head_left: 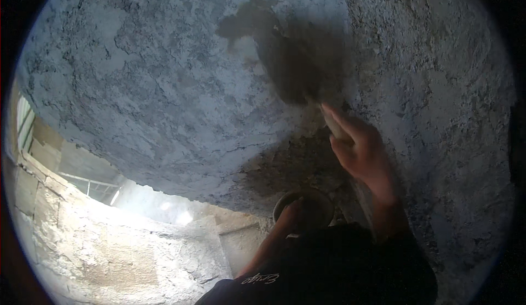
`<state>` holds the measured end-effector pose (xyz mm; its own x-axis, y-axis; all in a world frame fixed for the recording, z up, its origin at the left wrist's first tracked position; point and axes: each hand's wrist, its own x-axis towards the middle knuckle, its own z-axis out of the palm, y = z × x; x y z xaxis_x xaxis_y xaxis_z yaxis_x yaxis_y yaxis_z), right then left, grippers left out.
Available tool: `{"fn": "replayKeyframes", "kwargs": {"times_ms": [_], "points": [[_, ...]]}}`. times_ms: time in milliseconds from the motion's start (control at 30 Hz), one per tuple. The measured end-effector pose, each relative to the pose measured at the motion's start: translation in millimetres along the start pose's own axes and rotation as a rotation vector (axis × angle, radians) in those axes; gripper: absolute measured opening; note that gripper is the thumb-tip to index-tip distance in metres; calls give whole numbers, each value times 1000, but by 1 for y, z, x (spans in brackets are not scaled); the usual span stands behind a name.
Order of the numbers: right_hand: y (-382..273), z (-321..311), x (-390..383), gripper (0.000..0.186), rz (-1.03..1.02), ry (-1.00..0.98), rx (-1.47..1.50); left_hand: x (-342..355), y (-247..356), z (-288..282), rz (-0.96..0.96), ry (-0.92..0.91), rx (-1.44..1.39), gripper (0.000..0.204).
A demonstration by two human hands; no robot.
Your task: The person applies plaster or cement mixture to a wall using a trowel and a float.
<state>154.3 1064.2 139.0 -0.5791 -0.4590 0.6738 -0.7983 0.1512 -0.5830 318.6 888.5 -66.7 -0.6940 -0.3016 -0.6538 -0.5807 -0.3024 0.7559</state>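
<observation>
My right hand (359, 143) is closed around the handle of a trowel (293, 72). The dark blade lies against the rough grey wall (148, 69), or very near it. Dark, wet-looking mortar (249, 20) spreads on the wall around and above the blade. Lower down, close to my body, my left hand (292, 213) grips the near left side of a round bowl (327, 206). Shadow hides what is inside the bowl, and part of the left fingers with it.
At the right a second rough wall face (427, 86) meets the first at a corner. Low on the left, a sunlit block wall (109, 250) stands beyond the grey wall's edge, with a pale metal railing (87, 182) behind it.
</observation>
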Motion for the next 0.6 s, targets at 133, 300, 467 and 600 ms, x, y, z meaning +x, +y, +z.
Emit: {"fn": "replayKeyframes", "kwargs": {"times_ms": [133,300,467,600], "points": [[14,3,29,57,21,-8,-34,20,-25,1,23,-23,-92,42],[15,9,-5,57,40,-80,103,18,-38,-5,84,-16,-71,40],[22,9,11,56,25,47,193,-5,-20,5,189,63,272,39],[17,34,33,56,171,-35,375,3,-25,0,-36,67,-60,44]]}}
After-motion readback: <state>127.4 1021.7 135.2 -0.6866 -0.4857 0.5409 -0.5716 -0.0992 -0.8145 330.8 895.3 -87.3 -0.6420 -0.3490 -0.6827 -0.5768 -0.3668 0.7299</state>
